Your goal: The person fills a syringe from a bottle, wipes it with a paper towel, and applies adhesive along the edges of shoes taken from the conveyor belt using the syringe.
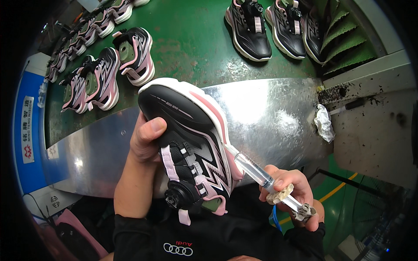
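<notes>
My left hand (148,135) is closed round a black, pink and white sneaker (178,113), its thumb on the upper and its other fingers hidden behind. The toe points up and away from me; a round black lace dial sits near the ankle opening. In my right hand (289,191) is a clear plastic syringe (254,170), gripped by its barrel and plunger. Its tip meets the seam between the upper and the white-and-pink sole on the sneaker's right side. Beige wrapping covers the syringe's flange, and greyish material is bunched round the plunger end.
Several matching sneakers (137,56) stand on the green tabletop (183,43) at the left. More black sneakers (248,30) are at the far right, beside green slats (348,43). A crumpled white tissue (324,123) lies right of the shiny metal table edge (261,104).
</notes>
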Tool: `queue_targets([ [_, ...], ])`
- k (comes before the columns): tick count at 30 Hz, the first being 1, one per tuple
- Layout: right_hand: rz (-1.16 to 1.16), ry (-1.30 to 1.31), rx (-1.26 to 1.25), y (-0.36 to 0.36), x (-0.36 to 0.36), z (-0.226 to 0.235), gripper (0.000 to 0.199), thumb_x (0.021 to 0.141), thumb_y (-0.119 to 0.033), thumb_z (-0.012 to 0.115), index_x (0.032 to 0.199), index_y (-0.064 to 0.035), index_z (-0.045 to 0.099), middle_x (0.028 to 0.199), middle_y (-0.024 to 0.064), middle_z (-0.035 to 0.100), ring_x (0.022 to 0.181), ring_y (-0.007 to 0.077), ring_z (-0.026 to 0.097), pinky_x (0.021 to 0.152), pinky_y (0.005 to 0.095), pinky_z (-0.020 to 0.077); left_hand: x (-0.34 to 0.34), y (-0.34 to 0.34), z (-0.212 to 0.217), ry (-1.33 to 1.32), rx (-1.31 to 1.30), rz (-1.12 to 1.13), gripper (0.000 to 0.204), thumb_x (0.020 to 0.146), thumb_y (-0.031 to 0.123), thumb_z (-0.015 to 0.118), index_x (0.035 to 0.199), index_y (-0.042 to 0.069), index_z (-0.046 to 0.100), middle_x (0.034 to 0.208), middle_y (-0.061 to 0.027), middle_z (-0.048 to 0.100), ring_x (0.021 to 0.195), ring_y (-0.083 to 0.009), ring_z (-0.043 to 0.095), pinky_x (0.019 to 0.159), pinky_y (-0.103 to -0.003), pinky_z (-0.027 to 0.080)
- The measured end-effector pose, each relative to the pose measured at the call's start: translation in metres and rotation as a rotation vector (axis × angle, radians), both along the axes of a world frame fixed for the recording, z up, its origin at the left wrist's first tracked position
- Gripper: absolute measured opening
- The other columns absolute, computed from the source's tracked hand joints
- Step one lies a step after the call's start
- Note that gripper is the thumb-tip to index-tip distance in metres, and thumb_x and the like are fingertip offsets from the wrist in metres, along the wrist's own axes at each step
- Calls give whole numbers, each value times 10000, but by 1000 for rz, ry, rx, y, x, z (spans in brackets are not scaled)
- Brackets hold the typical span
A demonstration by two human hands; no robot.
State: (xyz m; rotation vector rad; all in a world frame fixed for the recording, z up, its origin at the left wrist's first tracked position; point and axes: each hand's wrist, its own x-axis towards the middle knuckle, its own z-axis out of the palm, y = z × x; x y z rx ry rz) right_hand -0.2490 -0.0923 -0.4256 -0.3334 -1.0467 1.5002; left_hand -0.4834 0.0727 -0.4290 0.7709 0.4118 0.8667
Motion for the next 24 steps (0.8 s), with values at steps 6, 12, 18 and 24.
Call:
queue_targets([
  [6, 12, -17, -42, -11, 1, -6, 974, 628, -614, 743, 1224, 82, 412, 1019, 132, 460, 901, 191, 469, 781, 264, 362, 3, -5, -1, 62, -67, 62, 681, 717, 333, 648, 1246, -23, 410, 1123, -210, 558, 1010, -302, 592, 881, -411, 504],
  [12, 9, -35, -64, -25, 1, -7, 972, 627, -629, 731, 1222, 82, 440, 1019, 133, 497, 889, 183, 451, 757, 255, 351, -7, -2, -12, -85, -174, 35, 576, 780, 298, 599, 1253, 3, 453, 1151, -160, 576, 1058, -269, 572, 930, -395, 467],
  [18, -20, -62, -89, -41, 2, -9, 958, 624, -644, 718, 1211, 73, 476, 1039, 119, 539, 869, 176, 433, 733, 258, 325, -14, 2, -15, -134, -269, 13, 535, 791, 268, 580, 1220, -35, 477, 1141, -181, 588, 1012, -280, 604, 893, -400, 500],
  [24, -86, -69, -92, -52, 0, -15, 954, 616, -666, 701, 1198, 61, 497, 1030, 114, 582, 837, 169, 441, 703, 273, 299, -7, 0, -15, -70, -319, 76, 531, 819, 344, 557, 1242, 32, 484, 1150, -140, 593, 1018, -254, 600, 903, -392, 493],
])
